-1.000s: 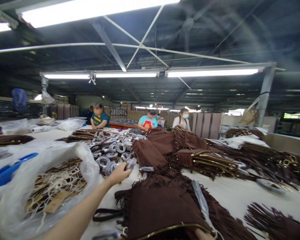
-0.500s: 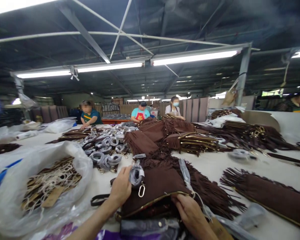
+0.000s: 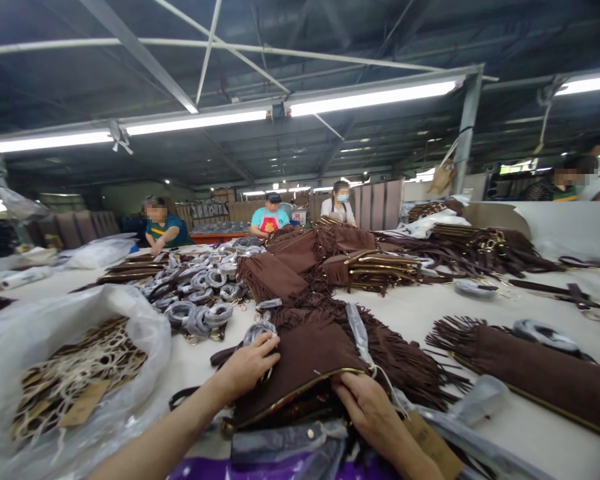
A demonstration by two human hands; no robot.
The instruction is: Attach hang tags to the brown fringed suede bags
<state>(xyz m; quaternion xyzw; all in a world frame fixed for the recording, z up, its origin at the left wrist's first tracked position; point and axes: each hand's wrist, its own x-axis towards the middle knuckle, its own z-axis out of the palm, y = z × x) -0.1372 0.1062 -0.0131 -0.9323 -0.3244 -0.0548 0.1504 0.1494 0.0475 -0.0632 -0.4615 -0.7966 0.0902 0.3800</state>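
A dark brown fringed bag (image 3: 310,357) lies in front of me, its gold-zipped edge facing me and gaping. My right hand (image 3: 367,403) is closed on that edge at the right, thumb hidden under the fabric. At the bag's upper left, my left hand (image 3: 250,363) curls its fingers over a plastic-wrapped coiled strap (image 3: 260,330), hiding its lower part and most of its gold clip. Beside my right wrist are a brown card tag (image 3: 433,443) and a wrapped strip (image 3: 360,333). A dark plastic-wrapped piece (image 3: 275,445) lies below the bag's opening.
At left stands a clear plastic bag (image 3: 145,327) of corded tags (image 3: 80,380). Several wrapped strap coils (image 3: 200,317) lie beyond it. Brown bags (image 3: 300,260) are piled ahead; another fringed bag (image 3: 535,370) lies right. Co-workers (image 3: 270,217) stand across the table.
My left hand has shifted from the coil's left side to over its lower part, covering the gold clip. My right hand stays on the bag's edge. The view has turned slightly right.
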